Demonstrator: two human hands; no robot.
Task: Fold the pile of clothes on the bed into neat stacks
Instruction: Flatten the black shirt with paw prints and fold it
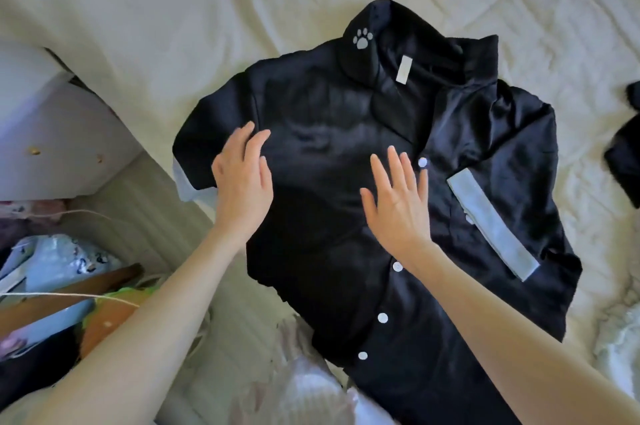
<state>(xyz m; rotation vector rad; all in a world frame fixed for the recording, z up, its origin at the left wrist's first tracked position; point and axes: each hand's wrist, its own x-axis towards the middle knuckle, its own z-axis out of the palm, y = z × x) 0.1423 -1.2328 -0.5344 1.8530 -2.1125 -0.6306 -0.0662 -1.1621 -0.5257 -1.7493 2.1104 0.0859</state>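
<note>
Head view shows us a black satin shirt point(346, 134) lying spread, front side up, on the cream bed cover point(207, 9). We see the left hand point(244, 175) flat on the shirt near its left sleeve, fingers relaxed. Our right hand point(398, 203) rests on the chest beside the white buttons point(422, 162), fingers spread.
</note>
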